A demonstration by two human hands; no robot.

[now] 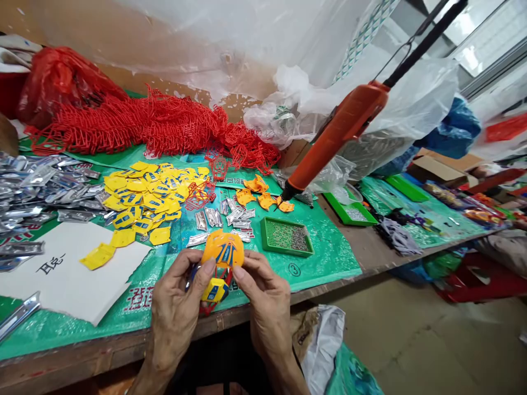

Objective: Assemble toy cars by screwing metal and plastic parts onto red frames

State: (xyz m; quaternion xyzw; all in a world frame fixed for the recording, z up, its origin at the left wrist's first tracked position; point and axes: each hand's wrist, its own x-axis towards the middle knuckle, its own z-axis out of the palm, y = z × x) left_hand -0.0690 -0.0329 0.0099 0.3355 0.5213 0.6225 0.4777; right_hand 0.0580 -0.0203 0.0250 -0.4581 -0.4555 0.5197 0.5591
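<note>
Head view: a desk point(74, 362), red frames point(173, 129) heaped along its back edge, likely to spare the front. A driver point(337, 137) hangs tip-down, probably for short reach. Yellow parts point(154, 189) pile left of centre. Left hand point(175, 304) and right hand point(269, 302) pinch a toy point(223, 249) near the front edge, thumbs on top, seemingly to steady it. Rightward, a tray point(287, 250) leaves green sheet point(325, 263) toward that edge, giving the right hand room.
</note>
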